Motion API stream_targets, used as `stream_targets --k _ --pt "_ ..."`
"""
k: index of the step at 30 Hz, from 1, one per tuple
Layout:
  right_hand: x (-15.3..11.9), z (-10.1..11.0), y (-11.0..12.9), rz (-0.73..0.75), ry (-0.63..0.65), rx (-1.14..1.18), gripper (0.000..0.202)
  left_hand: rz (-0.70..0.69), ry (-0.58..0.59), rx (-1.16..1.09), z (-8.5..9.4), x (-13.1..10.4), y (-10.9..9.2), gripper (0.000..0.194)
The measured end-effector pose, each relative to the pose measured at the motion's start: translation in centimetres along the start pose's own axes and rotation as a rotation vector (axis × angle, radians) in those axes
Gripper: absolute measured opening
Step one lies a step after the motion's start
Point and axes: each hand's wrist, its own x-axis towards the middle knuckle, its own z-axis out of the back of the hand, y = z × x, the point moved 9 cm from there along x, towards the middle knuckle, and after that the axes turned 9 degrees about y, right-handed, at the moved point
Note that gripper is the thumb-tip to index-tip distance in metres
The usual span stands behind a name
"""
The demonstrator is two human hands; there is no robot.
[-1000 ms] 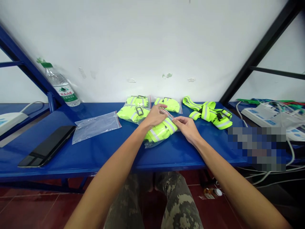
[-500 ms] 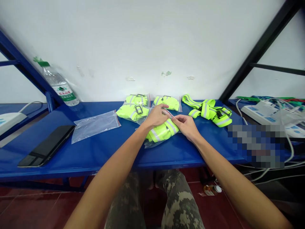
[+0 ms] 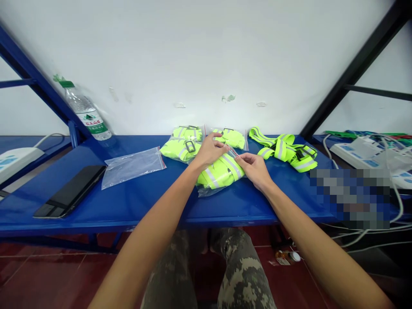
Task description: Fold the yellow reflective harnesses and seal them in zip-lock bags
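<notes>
A clear zip bag (image 3: 220,174) with a folded yellow-green reflective strap inside lies on the blue table before me. My left hand (image 3: 210,150) grips the bag's zip edge near its far left end, thumb and fingers closed. At the right end of the same edge, my right hand (image 3: 252,166) pinches the strip between thumb and forefinger. Just behind are several filled bags, among them one with a black buckle (image 3: 189,146) showing and another bag (image 3: 232,138) against the wall. Loose reflective straps (image 3: 286,152) lie in a heap to the right of my right hand.
An empty zip bag (image 3: 133,166) lies flat at left, beside a black phone (image 3: 71,192). A water bottle (image 3: 86,111) leans at the back left. Power strips (image 3: 357,156) and white cables are at the right. A small bottle (image 3: 287,257) lies on the floor.
The view has shifted slightly, so things appear a little further right. Both hands still hold the bag's zip edge, with the left fingers slightly further along it.
</notes>
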Motion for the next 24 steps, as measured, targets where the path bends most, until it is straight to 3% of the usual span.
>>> stream_targets --k 8,15,24 --pt "0.17 0.08 0.01 0.017 0.049 -0.023 0.041 -0.037 0.039 0.060 -1.03 -0.01 0.03 0.041" --pt "0.27 -0.09 0.12 0.045 0.093 -0.103 0.048 0.011 0.049 0.080 -1.06 -0.26 0.05 0.053" --pt "0.18 -0.15 0.13 0.025 0.083 -0.083 0.050 -0.012 0.024 0.041 -1.08 -0.15 0.33 0.041"
